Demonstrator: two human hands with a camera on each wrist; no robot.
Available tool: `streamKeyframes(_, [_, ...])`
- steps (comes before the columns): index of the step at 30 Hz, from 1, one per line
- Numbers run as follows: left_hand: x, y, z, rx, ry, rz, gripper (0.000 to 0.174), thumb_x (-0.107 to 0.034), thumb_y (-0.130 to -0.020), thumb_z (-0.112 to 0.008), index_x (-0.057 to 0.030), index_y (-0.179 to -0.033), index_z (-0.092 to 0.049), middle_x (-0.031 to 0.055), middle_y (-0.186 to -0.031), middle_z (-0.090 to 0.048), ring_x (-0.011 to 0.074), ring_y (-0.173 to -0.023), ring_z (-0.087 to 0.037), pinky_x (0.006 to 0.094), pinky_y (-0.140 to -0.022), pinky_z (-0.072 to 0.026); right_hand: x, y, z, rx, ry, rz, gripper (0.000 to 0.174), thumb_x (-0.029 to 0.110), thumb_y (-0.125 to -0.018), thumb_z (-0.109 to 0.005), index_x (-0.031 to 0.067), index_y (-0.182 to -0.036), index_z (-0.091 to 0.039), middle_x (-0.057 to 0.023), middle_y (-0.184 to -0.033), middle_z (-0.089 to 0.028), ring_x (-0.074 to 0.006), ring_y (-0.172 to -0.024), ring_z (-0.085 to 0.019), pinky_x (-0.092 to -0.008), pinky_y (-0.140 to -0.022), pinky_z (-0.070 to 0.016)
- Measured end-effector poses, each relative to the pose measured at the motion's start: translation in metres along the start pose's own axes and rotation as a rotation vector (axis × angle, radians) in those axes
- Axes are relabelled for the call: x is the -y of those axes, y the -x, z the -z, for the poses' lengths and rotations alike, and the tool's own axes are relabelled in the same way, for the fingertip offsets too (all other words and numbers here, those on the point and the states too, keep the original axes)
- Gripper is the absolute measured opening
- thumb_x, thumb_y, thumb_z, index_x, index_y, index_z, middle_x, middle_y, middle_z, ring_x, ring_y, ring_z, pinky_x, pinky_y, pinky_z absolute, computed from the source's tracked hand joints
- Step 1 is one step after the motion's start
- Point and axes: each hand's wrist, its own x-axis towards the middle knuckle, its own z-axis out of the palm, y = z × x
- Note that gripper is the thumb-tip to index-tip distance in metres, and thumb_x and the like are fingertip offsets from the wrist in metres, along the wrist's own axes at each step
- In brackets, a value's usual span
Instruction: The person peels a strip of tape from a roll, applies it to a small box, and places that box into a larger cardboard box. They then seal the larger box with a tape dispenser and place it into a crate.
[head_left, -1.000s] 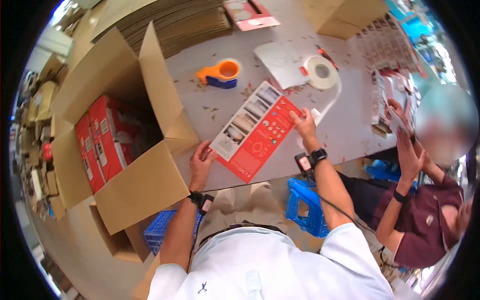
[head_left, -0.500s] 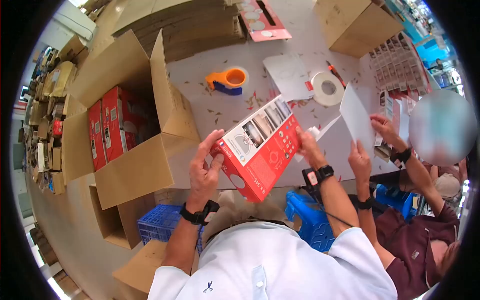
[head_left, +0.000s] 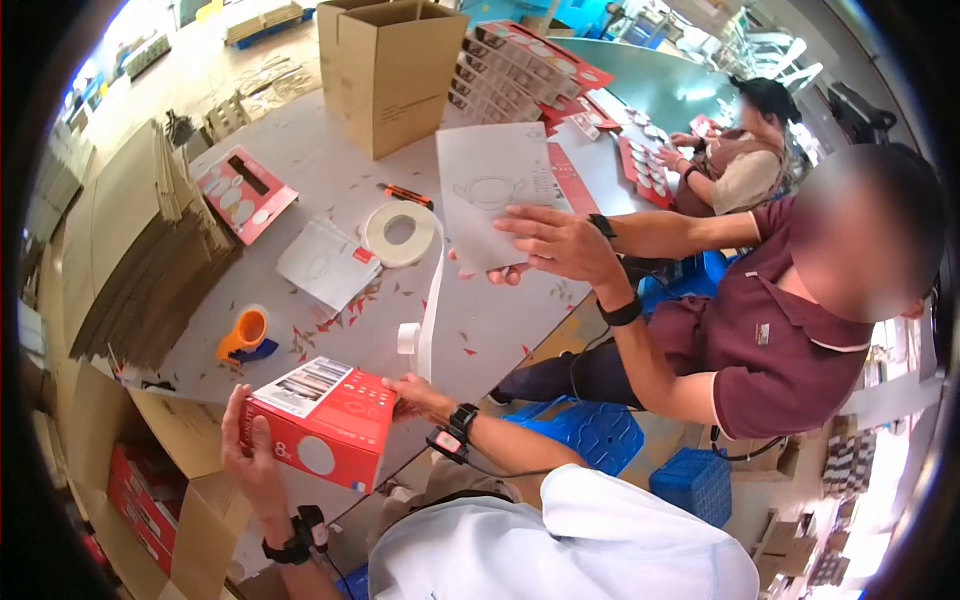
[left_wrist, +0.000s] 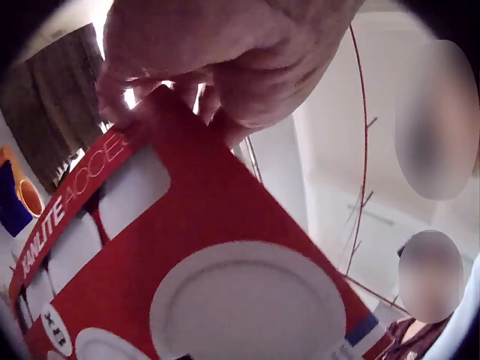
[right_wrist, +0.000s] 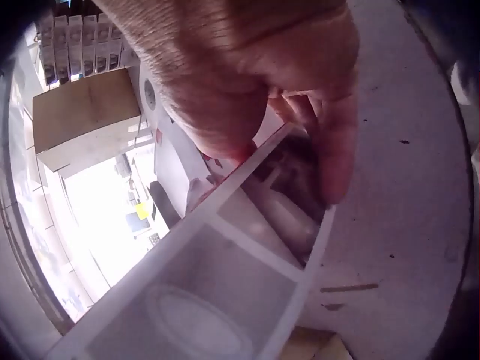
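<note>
A red and white printed box is held tilted above the table's near edge in the head view. My left hand grips its left end, thumb on the front face. At the far right corner my right hand pinches the box. In the left wrist view the left hand is curled over a corner of the red box, which shows white ovals. The right wrist view shows the right hand with thumb and fingers around the end of the box's picture side.
Beyond the box lie an orange tape dispenser, a white label roll, white sheets and a cutter. An open carton stands lower left. To the right another person holds a white sheet.
The head view has swung right. The box in my hands has turned, so its front with ovals now shows. The other person has raised the white sheet over the table.
</note>
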Motion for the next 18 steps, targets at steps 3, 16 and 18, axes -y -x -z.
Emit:
streamKeyframes(3, [0.012, -0.018, 0.009, 0.045, 0.144, 0.065, 0.04, -0.012, -0.102, -0.062, -0.0013, -0.14, -0.057, 0.0095, -0.134, -0.064, 0.0148, -0.118, -0.059, 0.0288, -0.104, -0.0456, -0.001, 0.017, -0.001, -0.013, -0.018, 0.14, 0.068, 0.048, -0.094, -0.07, 0.0027, -0.134, -0.038, -0.0127, -0.091, -0.064, -0.0219, -0.063, -0.068, -0.0363, -0.057, -0.0604])
streamKeyframes(16, [0.01, -0.038, -0.006, 0.058, 0.266, 0.053, 0.035, -0.008, -0.098, -0.066, -0.0013, -0.132, -0.064, 0.0072, -0.124, -0.068, 0.0123, -0.11, -0.062, 0.0265, -0.099, -0.048, -0.015, 0.097, -0.015, 0.051, -0.092, 0.16, 0.069, 0.05, -0.099, -0.062, 0.0082, -0.147, -0.034, -0.0206, -0.111, -0.064, -0.0259, -0.082, -0.071, -0.0402, -0.076, -0.062])
streamKeyframes(18, [0.015, -0.039, -0.004, 0.06, 0.268, 0.047, 0.035, -0.007, -0.098, -0.066, -0.0015, -0.132, -0.064, 0.0074, -0.124, -0.068, 0.0117, -0.11, -0.062, 0.0257, -0.099, -0.0478, -0.013, 0.103, -0.019, 0.054, -0.118, 0.196, 0.07, 0.052, -0.099, -0.061, 0.0081, -0.147, -0.034, -0.0214, -0.112, -0.064, -0.0269, -0.084, -0.071, -0.041, -0.077, -0.0621])
